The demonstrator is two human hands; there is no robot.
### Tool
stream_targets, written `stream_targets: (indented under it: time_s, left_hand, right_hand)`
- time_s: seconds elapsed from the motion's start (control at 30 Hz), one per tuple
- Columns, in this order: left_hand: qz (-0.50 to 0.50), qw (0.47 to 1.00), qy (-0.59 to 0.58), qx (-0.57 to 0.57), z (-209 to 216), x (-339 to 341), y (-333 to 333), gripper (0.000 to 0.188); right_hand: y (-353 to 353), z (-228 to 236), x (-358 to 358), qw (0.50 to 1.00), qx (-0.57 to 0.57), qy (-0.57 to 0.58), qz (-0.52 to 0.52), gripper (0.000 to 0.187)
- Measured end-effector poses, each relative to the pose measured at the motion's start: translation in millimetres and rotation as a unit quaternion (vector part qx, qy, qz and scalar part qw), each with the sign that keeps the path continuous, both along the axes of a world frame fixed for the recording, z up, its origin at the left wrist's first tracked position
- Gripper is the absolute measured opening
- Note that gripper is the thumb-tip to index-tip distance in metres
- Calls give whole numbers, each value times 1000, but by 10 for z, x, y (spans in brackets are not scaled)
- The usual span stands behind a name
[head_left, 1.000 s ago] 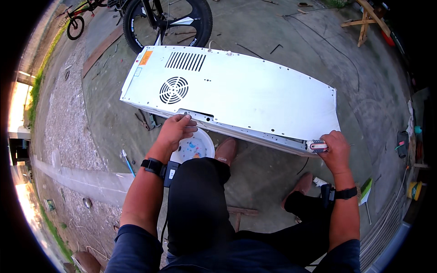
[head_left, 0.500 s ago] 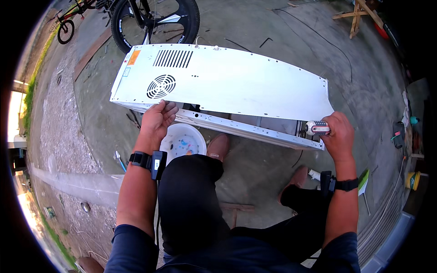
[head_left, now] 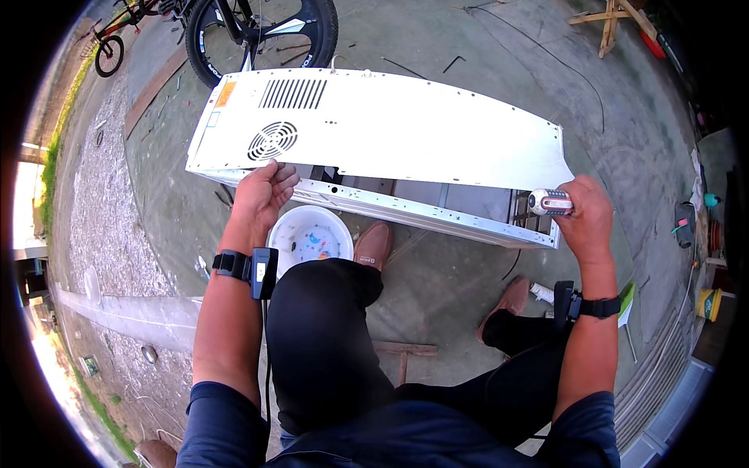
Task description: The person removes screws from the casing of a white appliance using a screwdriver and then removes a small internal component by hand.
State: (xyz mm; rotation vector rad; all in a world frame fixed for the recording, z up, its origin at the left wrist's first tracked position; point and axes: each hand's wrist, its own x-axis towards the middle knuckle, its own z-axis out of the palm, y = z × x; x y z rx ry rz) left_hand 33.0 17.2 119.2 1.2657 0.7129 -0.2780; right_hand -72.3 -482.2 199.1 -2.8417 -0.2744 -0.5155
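Note:
A long white metal panel [head_left: 413,125] with slots and a round fan grille lies tilted over a metal casing [head_left: 406,212]. Along its near side a gap shows the casing's inside. My left hand [head_left: 265,191] grips the panel's near edge below the grille, thumb on top and fingers curled. At the panel's right corner, my right hand [head_left: 589,214] is closed around a thick grey-and-red tool handle [head_left: 551,202], like a screwdriver's; any shaft is hidden. The same hand touches the panel corner, though how firmly its fingers hold that edge is hidden.
A white bucket [head_left: 285,234] with a printed bottom stands by my left knee. Behind the panel is a bicycle wheel [head_left: 326,54], with a bent hex key [head_left: 454,62] on the floor. A T-shaped wooden piece [head_left: 406,350] lies between my feet; a yellow tub [head_left: 708,304] stands far right.
The panel's near edge has risen slightly at the right, and the gap above the casing looks wider. Both hands have moved up a little with it.

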Motion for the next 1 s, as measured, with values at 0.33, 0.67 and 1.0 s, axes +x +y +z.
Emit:
stream_targets:
  time_s: [0.33,0.67,1.0]
  left_hand:
    - [7,1000,8,26,32,-28,-55,28]
    - [-109,994,19,13,-71,-111,132,31]
    - [-633,739,-95,212,1011,-20,-553,27]
  right_hand:
    - [-24,-10,20,1000,3,-4,0,25]
    - [-23,-2,80,999,-5,-54,5,24]
    - [22,65,127,1000,-11,-4,-28,20]
